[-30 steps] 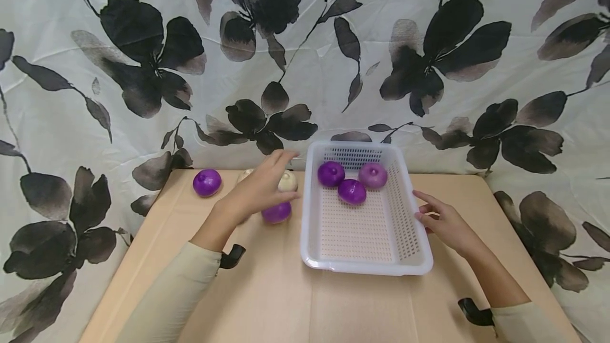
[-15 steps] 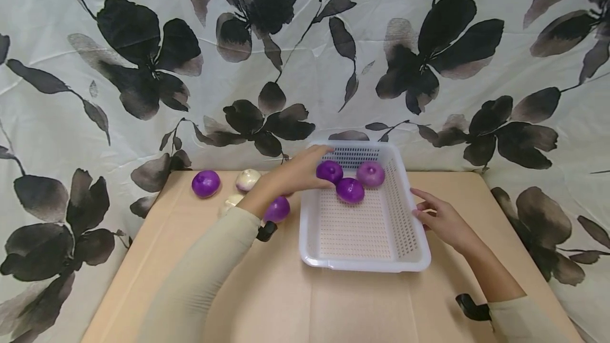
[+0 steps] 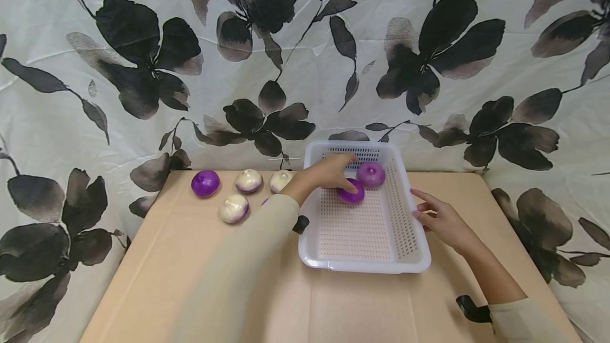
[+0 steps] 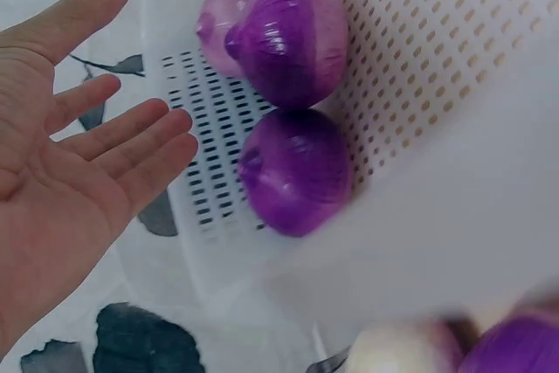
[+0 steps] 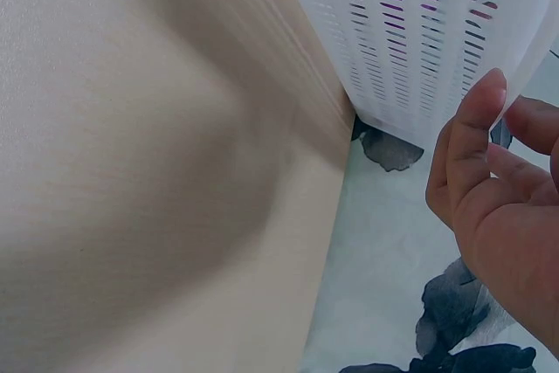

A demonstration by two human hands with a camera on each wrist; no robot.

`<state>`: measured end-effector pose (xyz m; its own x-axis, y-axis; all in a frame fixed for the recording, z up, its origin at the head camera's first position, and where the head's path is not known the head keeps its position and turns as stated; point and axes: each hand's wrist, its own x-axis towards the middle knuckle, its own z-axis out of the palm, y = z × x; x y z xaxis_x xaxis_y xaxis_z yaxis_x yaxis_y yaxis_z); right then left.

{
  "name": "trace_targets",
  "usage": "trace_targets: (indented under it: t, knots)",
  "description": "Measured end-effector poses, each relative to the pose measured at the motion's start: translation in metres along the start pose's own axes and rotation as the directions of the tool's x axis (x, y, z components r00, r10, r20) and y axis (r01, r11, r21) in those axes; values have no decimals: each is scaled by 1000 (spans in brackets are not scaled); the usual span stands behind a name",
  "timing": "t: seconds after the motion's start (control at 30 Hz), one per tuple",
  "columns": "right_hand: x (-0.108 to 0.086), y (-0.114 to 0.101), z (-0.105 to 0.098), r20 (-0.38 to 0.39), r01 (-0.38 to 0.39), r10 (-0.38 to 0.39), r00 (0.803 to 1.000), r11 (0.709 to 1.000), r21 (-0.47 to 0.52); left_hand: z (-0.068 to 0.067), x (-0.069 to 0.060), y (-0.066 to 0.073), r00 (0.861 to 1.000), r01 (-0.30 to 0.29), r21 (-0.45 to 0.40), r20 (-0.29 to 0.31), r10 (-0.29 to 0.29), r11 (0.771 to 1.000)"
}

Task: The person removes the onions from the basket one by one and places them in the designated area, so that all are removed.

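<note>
Left grip (image 3: pixel 331 172) spread, thumb well apart from the fingers, holding nothing; three purple onions (image 4: pixel 297 172) near it inside the white perforated basket (image 3: pixel 364 267). Right grip (image 3: pixel 440 221) pinches basket's side rim between thumb and fingers. White-and-purple onions (image 3: pixel 233 209) on counter (image 3: pixel 362 306), left of left grip.

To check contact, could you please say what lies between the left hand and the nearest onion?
The left wrist view shows just the basket's slotted wall there.
</note>
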<state>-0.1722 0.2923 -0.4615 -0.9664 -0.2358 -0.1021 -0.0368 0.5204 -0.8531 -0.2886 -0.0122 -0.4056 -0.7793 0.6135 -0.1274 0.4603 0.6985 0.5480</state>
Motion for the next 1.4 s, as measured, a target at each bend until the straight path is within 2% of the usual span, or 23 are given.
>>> trace_targets:
  t: [0.13,0.3,0.47,0.73,0.87,1.07,1.27,1.4]
  knots:
    - [-1,1,1,-8,1,-1,1000,1000,-8,9,9,-1,999,40,-62,-5,-41,997]
    - [0,2,1,-11,7,-7,1000,1000,-6,19,16,0,999,46,-107,11,-45,993]
    - [0,1,2,-15,12,-12,1000,1000,-3,25,18,0,998,64,-101,30,-61,993]
    - [-1,0,2,-12,15,-15,1000,1000,-3,34,23,-8,995,97,-101,32,-94,990]
    - [-1,1,2,-9,11,-11,1000,1000,-5,39,24,-9,995,103,-77,15,-102,992]
    - [0,0,1,-9,11,-11,1000,1000,-6,44,24,-10,989,145,-91,-13,-146,985]
    - [-1,0,2,-6,19,-18,1000,1000,3,50,26,-16,990,140,-71,-17,-142,988]
    - [-1,1,2,-6,19,-19,1000,1000,2,52,26,-17,990,141,-78,5,-141,987]
